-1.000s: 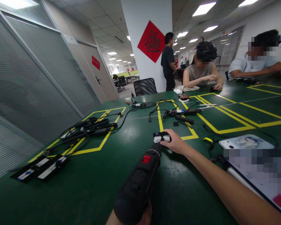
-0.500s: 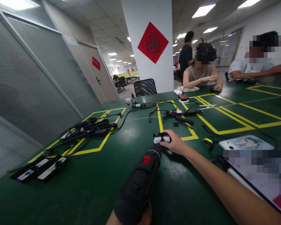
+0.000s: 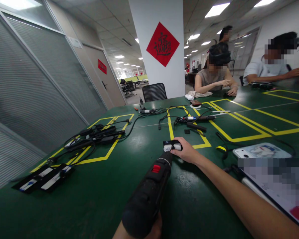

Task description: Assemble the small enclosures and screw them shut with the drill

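Note:
My left hand (image 3: 156,228), partly hidden under the tool at the bottom, is wrapped round a black cordless drill (image 3: 146,191) with a red switch on top. The drill points away from me, and its chuck end meets a small black block with white labels (image 3: 167,147). My right hand (image 3: 186,151) grips that block from its right side, fingers closed, just above the green table. Whether a bit enters the block is hidden.
Black cables and adapters (image 3: 99,134) lie on the left of the green table (image 3: 94,202), near two black-and-white strips (image 3: 53,181). A screwdriver-like tool (image 3: 201,118) with a cable lies beyond my hands. On the right are a phone (image 3: 261,151) and a screen (image 3: 271,196). Two people sit opposite.
My hands, the drill and the labelled block have stayed almost in place. In the background, a standing person has moved right, behind a seated person.

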The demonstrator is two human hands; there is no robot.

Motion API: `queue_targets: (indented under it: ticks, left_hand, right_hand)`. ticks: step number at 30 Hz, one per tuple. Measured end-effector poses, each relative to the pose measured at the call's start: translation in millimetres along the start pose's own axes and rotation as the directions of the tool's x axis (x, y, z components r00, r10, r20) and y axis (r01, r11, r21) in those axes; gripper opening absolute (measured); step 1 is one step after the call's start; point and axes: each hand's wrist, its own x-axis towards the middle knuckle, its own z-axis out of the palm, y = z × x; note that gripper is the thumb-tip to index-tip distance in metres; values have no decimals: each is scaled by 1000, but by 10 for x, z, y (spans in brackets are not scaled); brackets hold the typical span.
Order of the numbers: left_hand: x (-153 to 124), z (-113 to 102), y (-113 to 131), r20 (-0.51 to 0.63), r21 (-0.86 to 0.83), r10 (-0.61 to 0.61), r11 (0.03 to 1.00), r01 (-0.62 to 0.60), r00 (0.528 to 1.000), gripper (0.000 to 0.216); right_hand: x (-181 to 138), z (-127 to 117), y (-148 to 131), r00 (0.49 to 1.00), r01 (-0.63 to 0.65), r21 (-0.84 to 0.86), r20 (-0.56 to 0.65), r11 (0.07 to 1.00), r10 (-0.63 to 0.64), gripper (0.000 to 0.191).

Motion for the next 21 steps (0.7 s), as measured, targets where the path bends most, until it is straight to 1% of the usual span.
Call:
queue_targets:
  ticks: [4,9,14,18,21]
  left_hand:
    - [14,10,25,-1,-2,-13,1000,13,1000,43]
    - [-30,42,-42,58,-1,-31,1000,32,998,47]
    - [21,37,-36,41,2,15,1000,-15,999,48]
    - [51,19,-47,29,-11,-3,1000,4,1000,39]
    - [40,57,-89,38,-11,-28,1000,28,999,33]
  right_hand:
    - [6,2,11,1000,1,-15,-1,1000,-1,47]
    - [1,9,13,1000,-2,-12,-8,1000,2,47]
    - [8,5,5,1000,1,2,-7,1000,-1,47]
    - [9,-3,1,1000,3,4,-1,1000,-3,47]
    - [6,-3,4,1000,0,0,2,1000,0,47]
